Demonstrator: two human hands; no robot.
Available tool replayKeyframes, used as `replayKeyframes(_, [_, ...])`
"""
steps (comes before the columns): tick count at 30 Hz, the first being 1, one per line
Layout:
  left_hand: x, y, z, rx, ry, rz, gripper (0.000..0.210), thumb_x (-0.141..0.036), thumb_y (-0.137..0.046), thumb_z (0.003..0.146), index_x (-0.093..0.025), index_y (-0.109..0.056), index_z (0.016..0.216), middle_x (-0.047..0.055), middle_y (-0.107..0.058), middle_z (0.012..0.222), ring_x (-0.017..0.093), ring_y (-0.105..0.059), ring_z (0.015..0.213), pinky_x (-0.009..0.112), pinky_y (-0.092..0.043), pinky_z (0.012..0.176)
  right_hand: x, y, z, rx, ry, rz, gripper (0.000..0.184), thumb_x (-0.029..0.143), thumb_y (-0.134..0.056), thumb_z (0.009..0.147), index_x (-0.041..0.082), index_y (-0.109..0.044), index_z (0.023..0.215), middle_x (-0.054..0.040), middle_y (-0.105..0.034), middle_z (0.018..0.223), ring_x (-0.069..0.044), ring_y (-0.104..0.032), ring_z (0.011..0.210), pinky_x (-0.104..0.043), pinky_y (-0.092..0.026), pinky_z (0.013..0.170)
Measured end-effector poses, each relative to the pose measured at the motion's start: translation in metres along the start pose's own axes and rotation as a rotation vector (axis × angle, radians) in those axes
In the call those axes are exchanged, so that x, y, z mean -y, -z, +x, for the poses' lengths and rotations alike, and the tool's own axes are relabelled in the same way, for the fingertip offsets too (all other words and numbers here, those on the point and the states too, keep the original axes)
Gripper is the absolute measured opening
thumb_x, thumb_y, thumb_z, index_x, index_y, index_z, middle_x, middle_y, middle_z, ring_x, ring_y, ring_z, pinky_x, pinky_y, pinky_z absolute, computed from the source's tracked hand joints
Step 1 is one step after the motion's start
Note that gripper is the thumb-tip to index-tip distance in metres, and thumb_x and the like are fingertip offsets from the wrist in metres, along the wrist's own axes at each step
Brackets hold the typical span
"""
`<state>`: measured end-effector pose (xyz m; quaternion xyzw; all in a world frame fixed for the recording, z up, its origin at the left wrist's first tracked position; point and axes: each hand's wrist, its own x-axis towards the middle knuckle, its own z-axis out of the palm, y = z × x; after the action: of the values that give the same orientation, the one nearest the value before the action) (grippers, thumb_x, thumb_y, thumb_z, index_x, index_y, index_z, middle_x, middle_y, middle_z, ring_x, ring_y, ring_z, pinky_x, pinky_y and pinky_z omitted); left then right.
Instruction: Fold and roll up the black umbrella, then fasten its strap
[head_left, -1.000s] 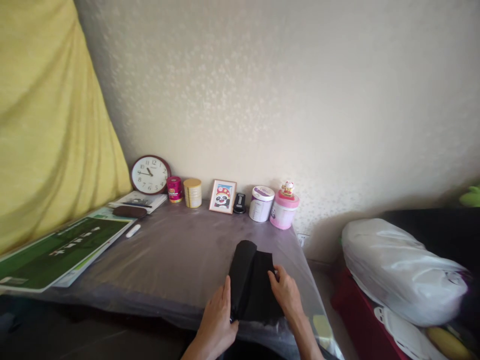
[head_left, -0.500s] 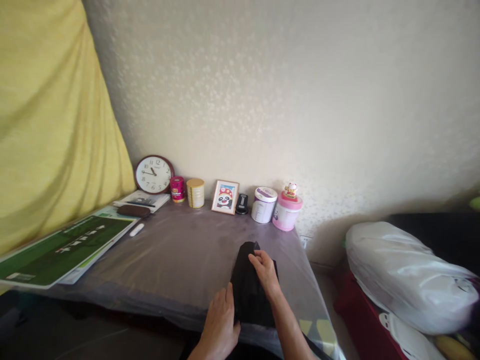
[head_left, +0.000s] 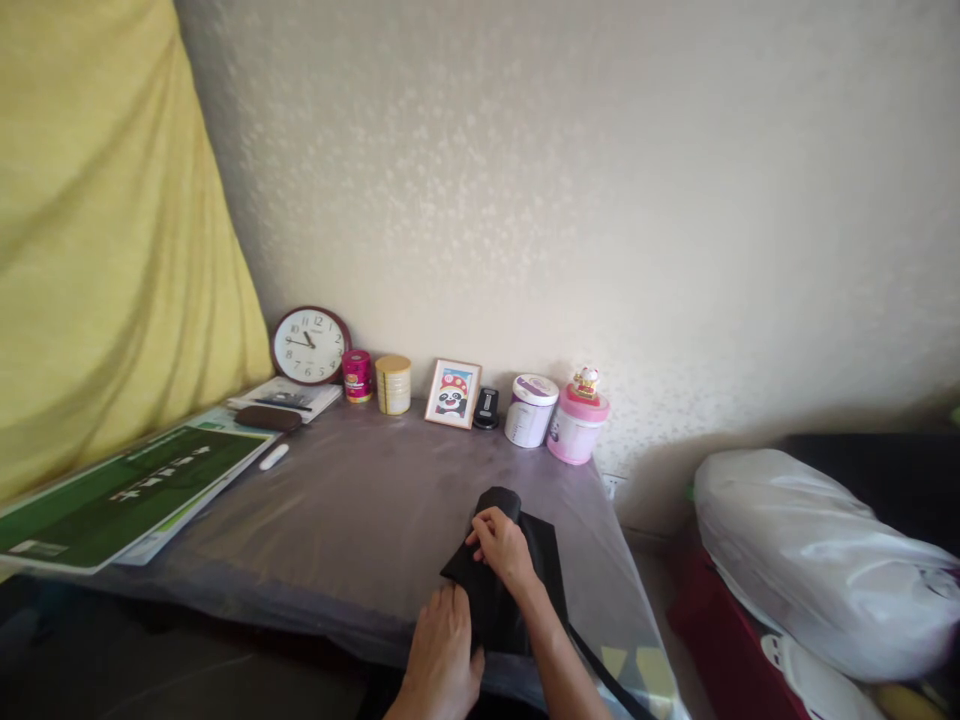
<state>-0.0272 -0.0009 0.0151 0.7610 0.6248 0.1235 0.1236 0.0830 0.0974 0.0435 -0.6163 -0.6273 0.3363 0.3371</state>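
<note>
A soft black fabric item, partly folded over, lies at the table's front edge; its exact kind is unclear. My left hand has its fingers closed on the near left side of it. My right hand rests higher up on the folded part, fingers curled and pinching the fabric. A flap sticks out to the left between the two hands, and a flat black panel shows to the right. From its lower right a black strap trails over the table edge.
Along the wall stand a clock, a pink can, a yellow-lidded tin, a panda picture frame and two round tubs. Green boards lie left. A white plastic bag sits right, beyond the table.
My right hand has moved left and slightly down, pulling the fabric over to the left. The flat panel and strap now show at right. My left hand stays nearly in place.
</note>
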Motion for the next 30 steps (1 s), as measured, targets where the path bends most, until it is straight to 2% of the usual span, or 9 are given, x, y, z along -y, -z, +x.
replayKeyframes(6, [0.019,-0.008,-0.006,-0.163,-0.097,-0.102,0.070,-0.022,-0.049,0.072,-0.007,-0.022,0.135,0.018,-0.049,0.128,0.024,-0.050,0.115,0.037,-0.043,0.093,0.005,0.003,-0.007,-0.005,0.041,-0.123,0.016,0.021,-0.041,0.083,0.020,-0.055,0.077,0.0041,-0.070,0.069,-0.006,-0.059,0.047,-0.016,-0.040,0.053])
replayKeyframes(9, [0.017,0.002,-0.005,-0.337,-0.124,-0.063,0.066,-0.025,-0.050,0.073,-0.013,-0.026,0.134,0.017,-0.042,0.135,0.028,-0.041,0.125,0.045,-0.039,0.098,0.006,0.002,-0.009,-0.003,0.048,-0.172,0.016,0.021,-0.041,0.084,0.021,-0.056,0.078,0.0043,-0.070,0.070,-0.007,-0.060,0.048,-0.016,-0.040,0.055])
replayKeyframes(11, [0.012,0.007,-0.003,-0.375,-0.176,-0.044,0.065,-0.027,-0.050,0.073,-0.018,-0.029,0.134,0.014,-0.030,0.143,0.029,-0.032,0.130,0.049,-0.034,0.102,0.005,0.002,-0.009,-0.021,0.071,-0.205,0.016,0.021,-0.043,0.084,0.022,-0.057,0.078,0.0035,-0.070,0.070,-0.008,-0.062,0.055,-0.017,-0.039,0.057])
replayKeyframes(14, [0.006,0.005,0.002,-0.210,-0.210,-0.069,0.073,-0.027,-0.051,0.071,-0.016,-0.023,0.137,0.013,-0.024,0.147,0.029,-0.025,0.134,0.049,-0.030,0.106,0.004,0.001,-0.009,-0.049,0.107,-0.205,0.016,0.021,-0.044,0.084,0.022,-0.059,0.078,0.0021,-0.070,0.070,-0.011,-0.064,0.062,-0.018,-0.040,0.060])
replayKeyframes(18, [0.004,-0.010,0.006,0.036,-0.102,-0.148,0.078,-0.018,-0.045,0.069,-0.006,-0.013,0.139,0.018,-0.023,0.146,0.025,-0.028,0.133,0.040,-0.031,0.107,0.003,0.002,-0.015,-0.037,0.170,-0.163,0.019,0.023,-0.043,0.085,0.024,-0.062,0.084,0.0027,-0.069,0.070,-0.011,-0.062,0.055,-0.020,-0.041,0.059])
replayKeyframes(22, [0.004,-0.020,0.006,0.077,-0.073,-0.192,0.078,-0.013,-0.042,0.068,-0.002,-0.012,0.139,0.019,-0.022,0.146,0.023,-0.025,0.135,0.040,-0.027,0.109,0.001,0.008,-0.026,-0.027,0.445,-0.241,0.023,0.027,-0.044,0.087,0.026,-0.067,0.092,-0.0016,-0.071,0.084,-0.016,-0.062,0.085,-0.026,-0.043,0.079])
replayKeyframes(24, [0.003,-0.021,0.005,0.077,-0.061,-0.215,0.079,-0.012,-0.042,0.067,-0.003,-0.011,0.139,0.018,-0.023,0.146,0.023,-0.023,0.135,0.041,-0.025,0.110,-0.004,0.011,-0.025,0.005,0.547,-0.286,0.023,0.026,-0.045,0.087,0.026,-0.069,0.089,-0.0019,-0.070,0.093,-0.018,-0.056,0.103,-0.033,-0.036,0.094])
replayKeyframes(27, [0.000,-0.017,0.005,0.091,-0.027,-0.239,0.081,-0.010,-0.041,0.068,-0.006,-0.006,0.140,0.016,-0.024,0.146,0.023,-0.023,0.135,0.040,-0.025,0.109,-0.015,0.014,-0.012,0.019,0.575,-0.362,0.024,0.024,-0.046,0.087,0.026,-0.069,0.084,-0.0002,-0.069,0.101,-0.019,-0.047,0.117,-0.043,-0.021,0.106])
replayKeyframes(30, [-0.003,-0.010,0.004,0.129,0.000,-0.232,0.080,-0.010,-0.041,0.069,-0.004,-0.005,0.140,0.016,-0.025,0.146,0.021,-0.024,0.135,0.035,-0.025,0.109,-0.026,0.014,0.014,-0.031,0.528,-0.420,0.026,0.023,-0.043,0.089,0.025,-0.069,0.087,-0.0012,-0.067,0.107,-0.020,-0.045,0.120,-0.047,-0.018,0.106])
